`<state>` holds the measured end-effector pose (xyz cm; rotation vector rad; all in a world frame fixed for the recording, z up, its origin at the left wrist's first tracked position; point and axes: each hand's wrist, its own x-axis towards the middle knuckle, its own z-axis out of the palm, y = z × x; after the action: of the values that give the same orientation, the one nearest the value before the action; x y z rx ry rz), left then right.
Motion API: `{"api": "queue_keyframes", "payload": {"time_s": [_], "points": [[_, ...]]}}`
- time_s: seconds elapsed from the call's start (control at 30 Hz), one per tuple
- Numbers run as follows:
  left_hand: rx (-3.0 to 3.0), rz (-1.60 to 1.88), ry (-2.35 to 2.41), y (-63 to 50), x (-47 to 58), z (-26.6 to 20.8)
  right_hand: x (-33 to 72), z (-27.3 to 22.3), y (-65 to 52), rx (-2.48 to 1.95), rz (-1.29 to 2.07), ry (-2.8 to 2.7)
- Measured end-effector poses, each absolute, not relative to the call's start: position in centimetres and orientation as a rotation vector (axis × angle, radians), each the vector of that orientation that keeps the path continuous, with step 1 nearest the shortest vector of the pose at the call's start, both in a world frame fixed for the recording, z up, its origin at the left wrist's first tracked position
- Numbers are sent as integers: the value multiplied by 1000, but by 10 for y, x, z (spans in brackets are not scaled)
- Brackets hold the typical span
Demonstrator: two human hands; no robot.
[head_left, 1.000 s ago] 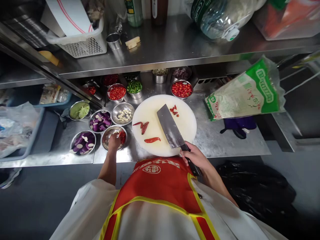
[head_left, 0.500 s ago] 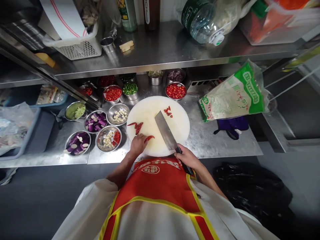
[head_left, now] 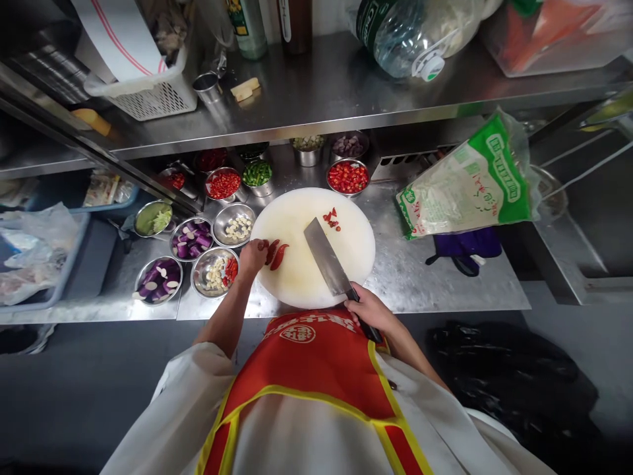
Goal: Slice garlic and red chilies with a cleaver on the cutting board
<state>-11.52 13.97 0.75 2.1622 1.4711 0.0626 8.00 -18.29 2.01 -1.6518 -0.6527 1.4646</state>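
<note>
My right hand [head_left: 370,309] is wrapped round the black handle of a cleaver [head_left: 326,256], whose broad blade lies flat over the white round cutting board [head_left: 301,218]. At the board's left edge, my left hand [head_left: 253,257] has its fingers closed on a dark red chili, partly hidden by the fingertips. Just beside those fingers lies a curved red chili piece [head_left: 279,256] on the board. Farther back on the right half of the board sits a small group of chopped red chili bits [head_left: 332,219].
Left of the board stand bowls of garlic [head_left: 234,225], garlic with red pepper [head_left: 214,272] and purple eggplant pieces [head_left: 157,281]. Behind are cups of chopped red [head_left: 347,177] and green chili [head_left: 257,174]. A green-white bag [head_left: 465,181] lies right; a steel shelf [head_left: 316,99] overhangs.
My left hand has moved left and away from me, from the board's near side to its left edge. The curved chili piece now lies beside the others there. The cleaver has hardly moved.
</note>
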Motion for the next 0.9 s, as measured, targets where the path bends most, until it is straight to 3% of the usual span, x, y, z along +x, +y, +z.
{"api": "queue_keyframes", "payload": {"time_s": [0.3, 0.77, 0.9], "points": [[1814, 399, 1262, 174, -101, 24, 79, 23, -181, -1687, 1468, -688], [2152, -260, 1106, 141, -144, 24, 77, 26, -177, -1719, 1484, -674], [2422, -249, 1146, 136, -132, 32, 76, 30, -176, -1724, 1496, -661]]}}
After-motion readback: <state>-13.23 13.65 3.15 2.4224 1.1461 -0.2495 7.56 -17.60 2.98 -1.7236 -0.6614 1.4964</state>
